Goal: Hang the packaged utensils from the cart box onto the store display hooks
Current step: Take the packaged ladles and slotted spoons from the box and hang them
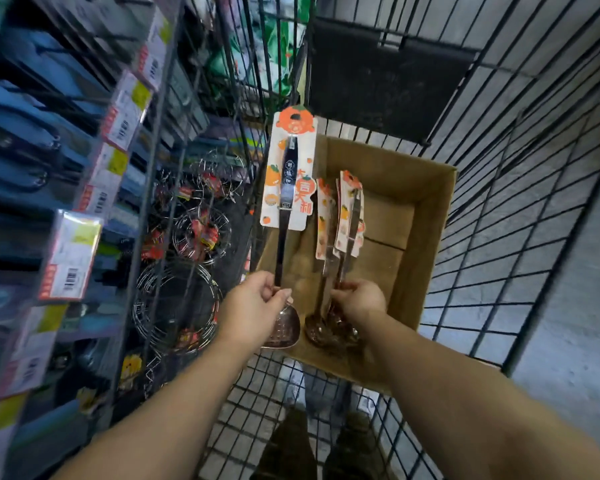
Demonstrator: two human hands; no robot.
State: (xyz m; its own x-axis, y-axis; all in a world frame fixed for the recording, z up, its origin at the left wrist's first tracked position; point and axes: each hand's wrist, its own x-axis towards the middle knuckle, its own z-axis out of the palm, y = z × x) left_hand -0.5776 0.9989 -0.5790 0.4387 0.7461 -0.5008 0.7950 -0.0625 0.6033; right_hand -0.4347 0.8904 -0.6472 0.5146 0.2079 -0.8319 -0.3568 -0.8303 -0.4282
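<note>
My left hand (253, 308) grips a steel slotted spoon (280, 258) low on its handle, just above the perforated bowl. The spoon stands upright, its orange-and-white card (291, 174) topmost. My right hand (357, 299) holds a bunch of several packaged ladles (343, 220) by their handles, bowls down, over the brown cardboard box (426, 237) in the wire cart (499, 220). Both hands are beside each other at the box's near left corner.
To the left runs the store display: wire hooks with yellow-and-white price tags (71, 254), blue packaged goods (18, 133), and round wire racks (177, 299) with red labels lower down. The cart's black grid walls close in the right side and front.
</note>
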